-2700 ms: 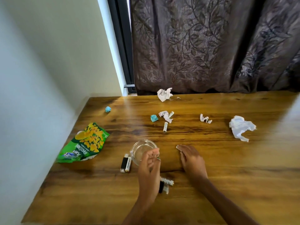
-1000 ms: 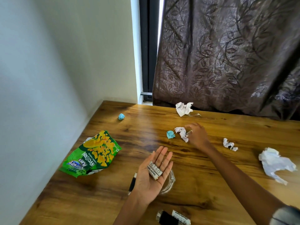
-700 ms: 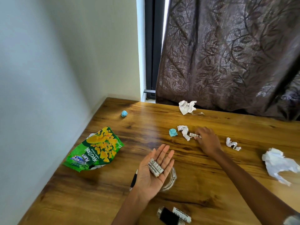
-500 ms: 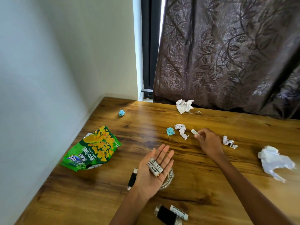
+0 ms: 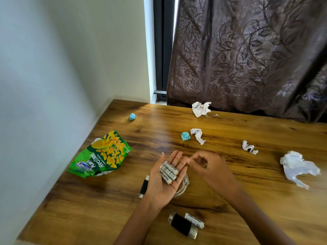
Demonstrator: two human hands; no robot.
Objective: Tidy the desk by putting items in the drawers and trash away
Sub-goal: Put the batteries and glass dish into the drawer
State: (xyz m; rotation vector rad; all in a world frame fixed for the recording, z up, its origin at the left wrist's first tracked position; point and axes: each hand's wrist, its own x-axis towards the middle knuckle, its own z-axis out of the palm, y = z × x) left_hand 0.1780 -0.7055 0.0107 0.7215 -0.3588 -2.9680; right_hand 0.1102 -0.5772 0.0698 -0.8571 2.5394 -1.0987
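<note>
Clearly early in the job: white batteries (image 5: pixel 169 172) gathered in the upturned left hand (image 5: pixel 164 181), lying across flat, loosely spread fingers, nothing curled round them. Right hand (image 5: pixel 210 167) just beside the left fingertips, blurred, thumb and forefinger drawn together; cannot tell whether anything is pinched there. Still out on the desk (image 5: pixel 265 200): a black battery (image 5: pixel 144 186) by the left wrist, a black and white pair (image 5: pixel 185 224) near the front edge, a glass dish (image 5: pixel 182 188) under the left palm. Trash all untouched, judging by the spread: green snack bag (image 5: pixel 101 156) at the wall side, two blue scraps (image 5: pixel 132 116), four crumpled papers, the largest paper (image 5: pixel 297 167) far right. No drawer or bin in view. Open wood between the hands and the right paper; wall close on the left, curtain (image 5: pixel 247 55) behind.
</note>
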